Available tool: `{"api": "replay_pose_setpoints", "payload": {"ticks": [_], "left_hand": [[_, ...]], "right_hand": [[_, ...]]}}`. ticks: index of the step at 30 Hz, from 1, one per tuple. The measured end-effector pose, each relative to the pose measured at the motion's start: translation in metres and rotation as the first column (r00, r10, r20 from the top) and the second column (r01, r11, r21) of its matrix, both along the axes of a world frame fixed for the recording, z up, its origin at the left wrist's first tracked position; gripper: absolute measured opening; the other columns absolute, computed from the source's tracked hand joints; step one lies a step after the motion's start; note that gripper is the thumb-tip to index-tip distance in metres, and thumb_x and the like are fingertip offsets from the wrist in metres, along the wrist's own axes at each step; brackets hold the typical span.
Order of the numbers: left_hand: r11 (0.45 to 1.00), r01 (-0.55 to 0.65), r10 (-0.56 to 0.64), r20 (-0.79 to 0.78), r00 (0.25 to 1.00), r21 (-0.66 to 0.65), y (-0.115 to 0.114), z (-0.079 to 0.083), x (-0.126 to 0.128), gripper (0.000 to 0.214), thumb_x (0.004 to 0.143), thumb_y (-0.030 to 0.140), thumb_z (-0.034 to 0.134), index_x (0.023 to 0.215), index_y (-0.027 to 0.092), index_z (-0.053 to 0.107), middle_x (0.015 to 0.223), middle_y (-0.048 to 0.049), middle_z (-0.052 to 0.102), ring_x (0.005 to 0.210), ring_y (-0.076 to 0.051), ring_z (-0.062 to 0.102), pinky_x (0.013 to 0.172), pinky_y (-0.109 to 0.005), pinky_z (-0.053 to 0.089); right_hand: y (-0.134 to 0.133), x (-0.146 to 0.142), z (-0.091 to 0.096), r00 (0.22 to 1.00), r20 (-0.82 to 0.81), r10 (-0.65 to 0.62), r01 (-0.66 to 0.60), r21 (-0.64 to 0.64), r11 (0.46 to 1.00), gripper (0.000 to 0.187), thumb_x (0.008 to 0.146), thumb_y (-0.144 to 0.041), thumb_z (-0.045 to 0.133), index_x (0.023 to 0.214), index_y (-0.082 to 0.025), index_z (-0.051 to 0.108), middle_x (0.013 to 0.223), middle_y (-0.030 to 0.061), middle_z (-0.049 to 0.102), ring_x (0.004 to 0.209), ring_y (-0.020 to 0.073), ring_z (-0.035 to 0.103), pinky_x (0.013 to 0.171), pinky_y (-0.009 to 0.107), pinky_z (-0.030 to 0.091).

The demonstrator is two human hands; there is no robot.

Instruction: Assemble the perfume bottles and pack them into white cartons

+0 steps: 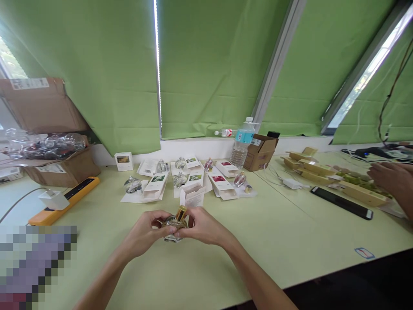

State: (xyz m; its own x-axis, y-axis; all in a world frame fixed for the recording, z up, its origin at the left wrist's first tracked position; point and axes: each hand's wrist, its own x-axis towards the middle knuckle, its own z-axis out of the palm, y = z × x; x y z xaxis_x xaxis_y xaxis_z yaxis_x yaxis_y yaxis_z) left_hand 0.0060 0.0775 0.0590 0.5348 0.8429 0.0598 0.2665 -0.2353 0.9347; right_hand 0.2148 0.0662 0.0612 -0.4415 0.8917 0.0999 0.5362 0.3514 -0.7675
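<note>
- Near, centre: your left hand and right hand, fingers closed around a glass bottle with a gold cap.
- Just beyond: a white box.
- Farther: more bottles.
- Far, right of centre: a water bottle beside a brown carton.

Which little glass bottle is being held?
The gold-topped glass bottle, gripped by both the left hand and right hand; the other glass bottles are farther back among white boxes.

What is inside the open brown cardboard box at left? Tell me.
The brown cardboard box shows clear, shiny plastic heaped at its top; anything underneath is covered and cannot be seen.
</note>
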Motion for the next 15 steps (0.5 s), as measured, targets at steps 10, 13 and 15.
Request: {"api": "replay_pose_setpoints", "payload": {"ticks": [10,13,15], "left_hand": [[0.986,-0.144,0.153,0.11,0.982,-0.088,0.001,-0.003,0.008,0.035,0.081,0.051,0.059,0.086,0.017,0.066,0.08,-0.0033,0.067,0.073,-0.017,0.059,0.068,-0.028,0.046],[0.96,-0.25,0.269,0.161,0.95,-0.127,0.002,-0.003,0.009,0.042,0.085,0.055,0.048,0.083,0.016,0.065,0.081,-0.005,0.066,0.074,-0.017,0.059,0.069,-0.03,0.047],[0.944,-0.288,0.312,0.15,0.938,-0.16,0.004,-0.005,0.009,0.042,0.084,0.055,0.05,0.083,0.016,0.065,0.081,-0.0053,0.066,0.071,-0.017,0.059,0.067,-0.029,0.047]], "right_hand": [[0.0,0.005,0.001,0.999,-0.036,-0.004,0.0,-0.096,0.995,0.029,0.069,-0.04,0.073,0.068,-0.017,0.056,0.057,-0.006,0.044,0.052,0.0077,0.036,0.045,0.021,0.024],[-0.001,0.011,0.009,0.994,-0.105,-0.036,0.028,-0.079,0.996,0.029,0.07,-0.043,0.072,0.071,-0.016,0.061,0.06,-0.0039,0.049,0.054,0.0091,0.04,0.047,0.022,0.028],[-0.002,0.016,0.015,0.977,-0.196,-0.082,0.074,-0.049,0.996,0.029,0.071,-0.044,0.072,0.075,-0.016,0.065,0.065,-0.0019,0.054,0.058,0.0107,0.044,0.05,0.023,0.033]]}}
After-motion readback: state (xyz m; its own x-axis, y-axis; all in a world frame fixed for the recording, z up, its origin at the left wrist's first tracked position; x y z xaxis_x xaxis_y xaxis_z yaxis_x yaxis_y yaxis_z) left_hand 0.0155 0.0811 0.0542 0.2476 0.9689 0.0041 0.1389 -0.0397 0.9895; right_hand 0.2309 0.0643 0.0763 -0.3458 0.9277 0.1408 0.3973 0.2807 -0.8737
